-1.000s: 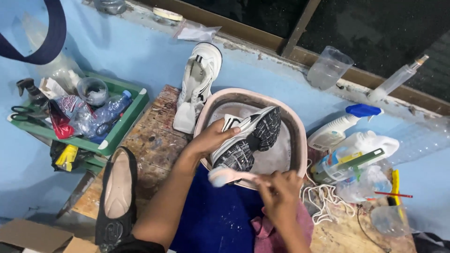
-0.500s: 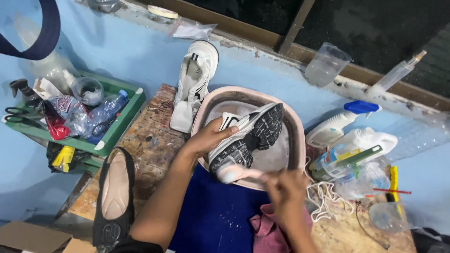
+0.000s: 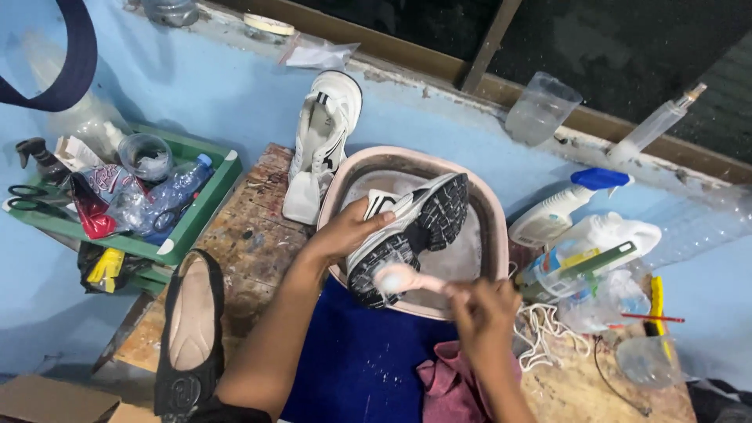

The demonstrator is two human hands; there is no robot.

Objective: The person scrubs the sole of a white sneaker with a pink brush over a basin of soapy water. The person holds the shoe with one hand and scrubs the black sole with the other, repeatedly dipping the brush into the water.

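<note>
My left hand (image 3: 348,231) clamps sneaker (image 3: 407,231) sole-up over basin (image 3: 489,227); right hand (image 3: 482,301) grips brush (image 3: 403,278) at sneaker's 6 o'clock. Scrubbing sole; next needs firm strokes.

- Basin (image 3: 492,227): pale pink, whitish suds inside.
- Shoe (image 3: 407,227) in basin: white upper with black stripes, black lugged sole with grey patches.
- Brush (image 3: 403,278): pale pink.
- Second shoe (image 3: 323,149) at wall: white, black stripes.
- Flat shoe (image 3: 190,329): black, beige insole.
- Mat (image 3: 360,360): deep blue, white flecks.
- Cloth (image 3: 450,384): dusty pink-maroon.
- Tray (image 3: 200,215): green, white corner.
- Bottle (image 3: 176,188) in tray: clear, blue cap.
- Scissors (image 3: 31,200): black handles.
- Spray bottle (image 3: 560,207): white, blue trigger head.
- Laces (image 3: 540,337): off-white.
- Wall (image 3: 196,86): light blue.
- Bench (image 3: 243,243): brown wood, mottled with paint stains.
- Strap (image 3: 74,63): dark navy.
</note>
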